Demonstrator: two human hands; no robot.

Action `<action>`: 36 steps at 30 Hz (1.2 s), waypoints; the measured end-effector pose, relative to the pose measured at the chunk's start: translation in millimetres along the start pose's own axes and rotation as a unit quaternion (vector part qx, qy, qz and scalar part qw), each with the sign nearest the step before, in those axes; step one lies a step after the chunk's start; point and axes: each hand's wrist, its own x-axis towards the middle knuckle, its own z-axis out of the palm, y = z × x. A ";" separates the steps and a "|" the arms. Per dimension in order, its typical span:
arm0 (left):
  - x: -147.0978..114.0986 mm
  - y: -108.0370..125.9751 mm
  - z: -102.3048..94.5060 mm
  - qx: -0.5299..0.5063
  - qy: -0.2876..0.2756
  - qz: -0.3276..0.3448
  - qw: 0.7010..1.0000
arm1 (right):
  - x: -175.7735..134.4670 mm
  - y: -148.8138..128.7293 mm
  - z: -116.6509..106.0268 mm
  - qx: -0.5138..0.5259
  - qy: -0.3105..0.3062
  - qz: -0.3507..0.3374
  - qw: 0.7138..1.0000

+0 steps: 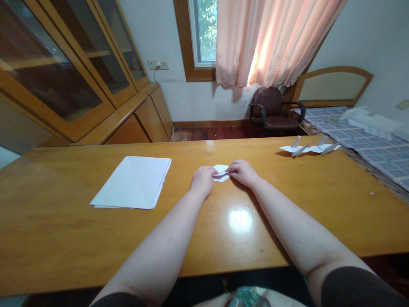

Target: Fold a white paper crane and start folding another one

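Observation:
A small folded piece of white paper [221, 175] lies on the wooden table in front of me. My left hand [203, 177] pinches its left side, fingertips on a raised fold. On the opposite side, my right hand [243, 171] grips the paper's right edge between thumb and fingers. Parts of the paper are hidden under the fingers of both hands. To the left rests a stack of white paper sheets [134, 183], the top one creased. Toward the far right stand white folded paper figures [300, 149] with upright points, in a row.
The wooden table [96, 247] stretches across the view. Beyond it are a brown office chair [270, 108], a bed with a checked cover [361, 132] at right, and a glass-fronted cabinet [105, 106] at left. A small white scrap [372, 193] lies near the table's right end.

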 end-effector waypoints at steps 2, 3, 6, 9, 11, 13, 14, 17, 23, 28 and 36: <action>-0.6 2.9 -0.8 -0.013 -0.036 0.014 0.999 | -0.9 -1.5 -0.3 0.010 -0.014 -0.025 1.000; -0.6 3.9 -1.0 -0.017 -0.047 0.012 0.999 | -1.5 -2.8 -1.0 0.015 -0.019 -0.029 0.999; -0.2 4.8 -1.0 -0.027 -0.053 -0.006 0.998 | -3.3 -7.3 -4.8 0.028 -0.028 -0.034 0.999; 0.3 4.2 -1.2 -0.036 -0.047 -0.008 0.998 | -4.2 -10.0 -8.2 0.034 -0.036 -0.040 0.998; 0.6 4.2 -2.1 -0.042 -0.048 -0.006 0.998 | -4.0 -10.2 -8.9 0.035 -0.039 -0.038 0.998; 0.7 4.8 -3.7 -0.044 -0.054 -0.009 0.998 | -3.3 -9.8 -8.5 0.035 -0.042 -0.032 0.998; 0.7 5.3 -4.6 -0.044 -0.058 -0.010 0.997 | -2.9 -9.5 -8.0 0.037 -0.044 -0.030 0.998; 0.9 6.0 -6.8 -0.041 -0.066 -0.005 0.997 | -2.1 -8.2 -6.1 0.053 -0.057 -0.029 0.997; 2.9 -1.3 -5.9 -0.058 -0.068 0.022 0.996 | 0.1 -6.2 -5.0 0.055 -0.068 -0.026 0.996; 4.1 -5.6 -5.3 -0.072 -0.074 0.024 0.994 | 1.1 -5.6 -6.4 0.016 -0.068 -0.045 0.997; 2.4 -0.4 -8.9 -0.062 -0.067 0.014 0.996 | -3.1 -11.3 -6.8 0.071 -0.086 0.017 0.994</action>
